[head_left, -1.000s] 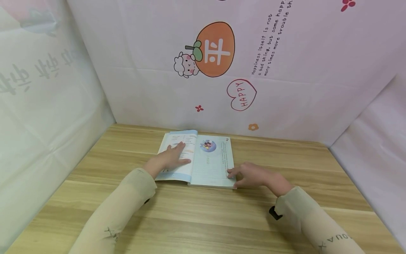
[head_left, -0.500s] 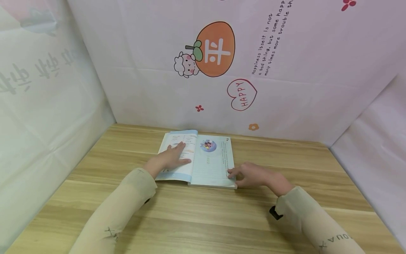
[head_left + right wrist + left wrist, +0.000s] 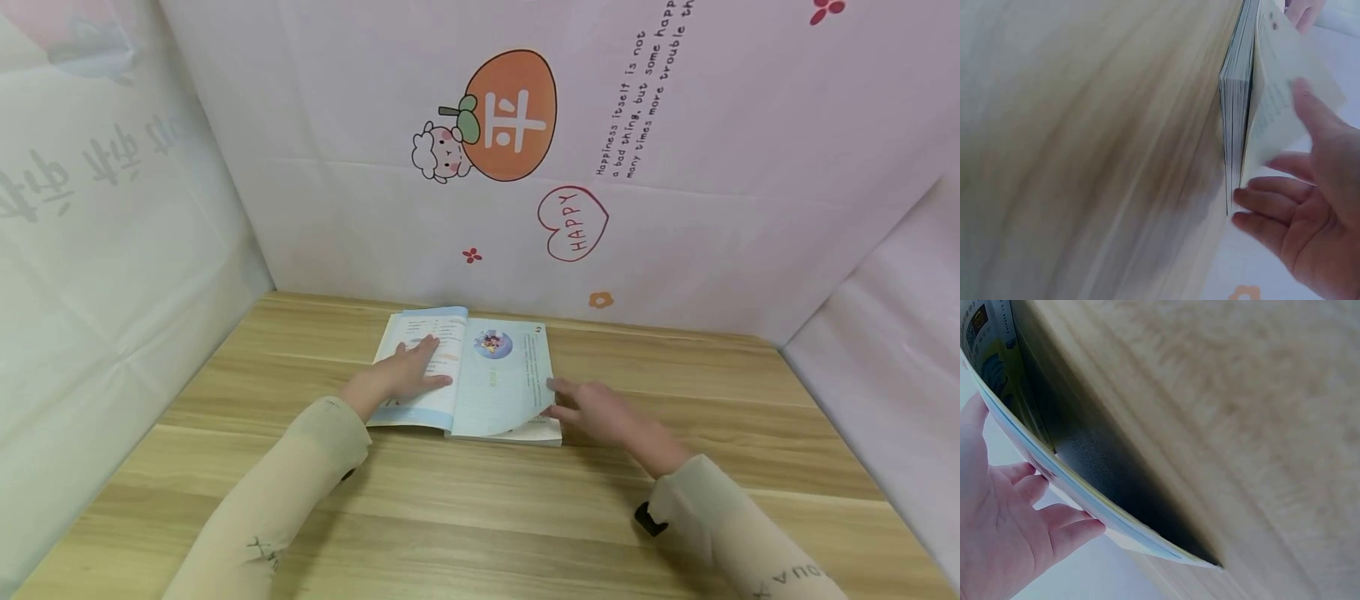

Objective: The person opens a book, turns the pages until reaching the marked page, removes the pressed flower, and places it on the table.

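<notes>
An open book (image 3: 491, 408) with pale blue and white pages lies on the wooden table, and its lower part shows a thick stack of pages. My left hand (image 3: 405, 372) rests on the left page (image 3: 435, 408), fingers spread. In the left wrist view that hand (image 3: 1016, 519) lies against the page side, and the book's outer edge curves up off the table. At the right edge my right hand (image 3: 596, 408) holds a page (image 3: 517, 408) between thumb and fingers, its lower corner raised. White paper shows beneath. In the right wrist view the page (image 3: 1279, 94) stands away from the stack (image 3: 1235, 112).
The wooden table (image 3: 465, 517) extends around the book on every side. Behind it hangs a white printed cloth (image 3: 360, 217), close to the book's far edge. More white cloth (image 3: 112, 275) closes off the left side, and a further sheet (image 3: 885, 333) the right.
My right hand has taken up the right page's lower corner and moved it slightly up and inward, uncovering the sheet beneath. My left hand stays in place.
</notes>
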Action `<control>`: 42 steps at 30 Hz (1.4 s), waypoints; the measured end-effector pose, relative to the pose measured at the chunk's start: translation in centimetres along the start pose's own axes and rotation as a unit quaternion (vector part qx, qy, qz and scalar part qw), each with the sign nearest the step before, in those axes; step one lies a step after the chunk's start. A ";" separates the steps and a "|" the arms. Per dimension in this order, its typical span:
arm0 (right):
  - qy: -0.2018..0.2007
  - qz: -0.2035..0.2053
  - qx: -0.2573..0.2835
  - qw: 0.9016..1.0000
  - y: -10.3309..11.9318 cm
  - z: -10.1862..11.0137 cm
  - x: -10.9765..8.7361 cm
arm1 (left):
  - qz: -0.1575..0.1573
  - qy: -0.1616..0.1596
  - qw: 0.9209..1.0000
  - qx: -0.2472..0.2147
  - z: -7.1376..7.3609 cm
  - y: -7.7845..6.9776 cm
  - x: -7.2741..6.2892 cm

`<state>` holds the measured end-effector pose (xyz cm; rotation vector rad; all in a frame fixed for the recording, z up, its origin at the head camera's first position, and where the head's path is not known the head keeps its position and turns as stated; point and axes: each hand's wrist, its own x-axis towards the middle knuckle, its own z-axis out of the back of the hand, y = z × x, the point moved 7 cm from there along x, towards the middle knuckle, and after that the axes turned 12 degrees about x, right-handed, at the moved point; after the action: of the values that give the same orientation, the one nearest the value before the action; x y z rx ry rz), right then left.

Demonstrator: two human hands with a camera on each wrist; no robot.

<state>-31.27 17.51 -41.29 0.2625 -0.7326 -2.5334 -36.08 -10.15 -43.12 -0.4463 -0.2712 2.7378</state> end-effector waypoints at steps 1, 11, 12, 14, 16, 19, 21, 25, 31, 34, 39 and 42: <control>-0.008 -0.001 0.007 1.000 0.2 0.0 0.1 | 0.000 0.000 1.000 -0.001 0.0 0.0 0.0; 0.006 0.061 0.077 0.995 3.8 -2.0 1.4 | -0.026 -0.010 0.999 0.017 0.0 -0.2 0.2; 0.010 0.075 0.079 0.994 4.1 -2.4 1.6 | -0.032 -0.013 0.999 0.022 0.0 -0.3 0.3; 0.009 0.099 0.076 0.992 4.7 -3.0 1.9 | -0.043 -0.019 0.998 0.034 0.1 -0.5 0.4; 0.008 0.119 0.075 0.990 5.3 -3.4 2.2 | -0.047 -0.024 0.998 0.038 0.1 -0.6 0.4; 0.004 0.116 0.068 0.991 5.9 -3.7 2.3 | -0.045 -0.030 0.998 0.032 0.2 -0.7 0.3; 0.003 0.114 0.063 0.991 6.3 -3.8 2.4 | -0.044 -0.035 0.998 0.023 0.3 -0.7 0.3; 0.003 0.111 0.039 0.993 7.0 -3.9 2.6 | -0.045 -0.048 0.998 0.006 0.6 -0.7 0.3; 0.030 0.105 0.020 0.994 8.4 -4.5 3.0 | -0.039 -0.074 0.996 -0.023 1.2 -0.5 0.2; 0.045 0.108 0.021 0.993 8.9 -4.8 3.1 | -0.031 -0.093 0.995 -0.037 1.6 -0.4 0.2; 0.047 0.116 0.021 0.992 9.4 -5.1 3.2 | -0.033 -0.127 0.989 -0.064 2.2 -0.3 0.1; 0.048 0.133 0.021 0.990 9.9 -5.3 3.4 | -0.037 -0.136 0.988 -0.064 2.4 -0.4 -0.1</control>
<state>-28.62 6.15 -40.50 0.2802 -0.7316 -2.2399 -36.72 -10.11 -40.78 -0.0892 -0.5234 2.7150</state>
